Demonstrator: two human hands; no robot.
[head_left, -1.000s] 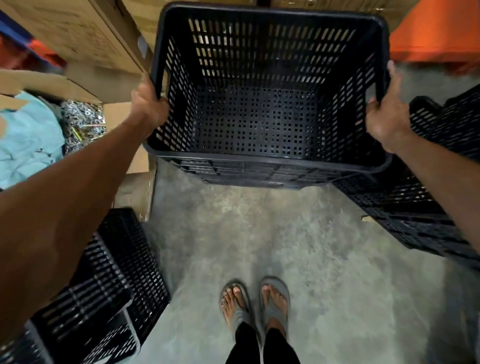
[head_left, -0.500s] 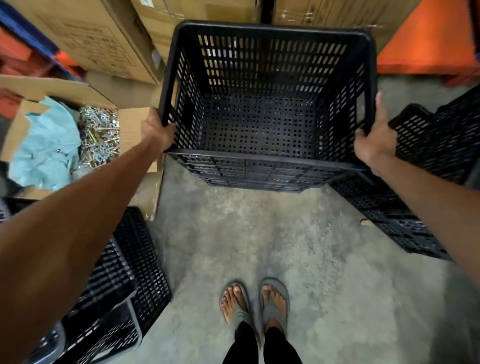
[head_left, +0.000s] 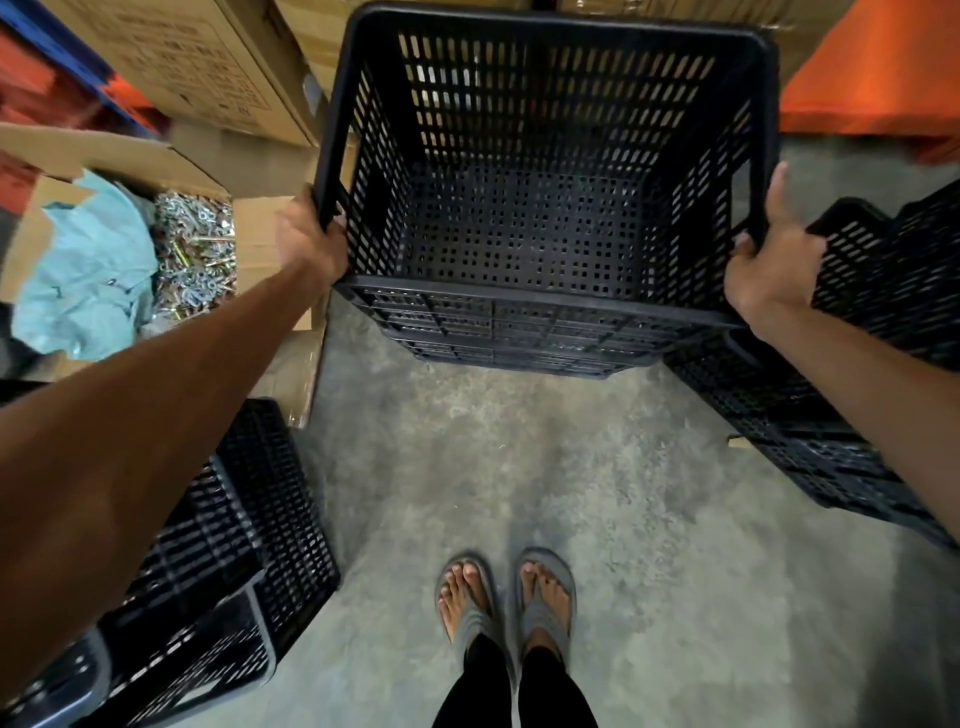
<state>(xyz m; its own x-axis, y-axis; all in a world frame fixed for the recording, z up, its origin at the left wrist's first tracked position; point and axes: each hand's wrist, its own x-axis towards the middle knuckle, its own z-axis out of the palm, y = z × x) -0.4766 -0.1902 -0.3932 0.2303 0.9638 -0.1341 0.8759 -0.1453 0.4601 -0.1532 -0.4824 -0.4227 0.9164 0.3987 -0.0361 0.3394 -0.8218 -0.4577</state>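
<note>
An empty black perforated plastic crate (head_left: 540, 306) is held in front of me above the concrete floor, its opening facing up toward the camera. My left hand (head_left: 310, 240) grips the crate's left rim, fingers curled over the edge. On the opposite side my right hand (head_left: 768, 265) grips the right rim, thumb stretched up along the outside wall. Nothing lies inside the crate.
An open cardboard box (head_left: 265, 244) with metal bolts (head_left: 195, 249) and a teal cloth (head_left: 88, 275) sits at the left. More black crates stand at lower left (head_left: 244, 551) and at right (head_left: 883, 291). Stacked cartons (head_left: 197, 67) and an orange surface (head_left: 872, 67) are behind. My sandalled feet (head_left: 506, 597) stand on bare concrete.
The crate dipped lower and farther half a second ago and has since come back up closer to me. Both hands kept their grip on the rims.
</note>
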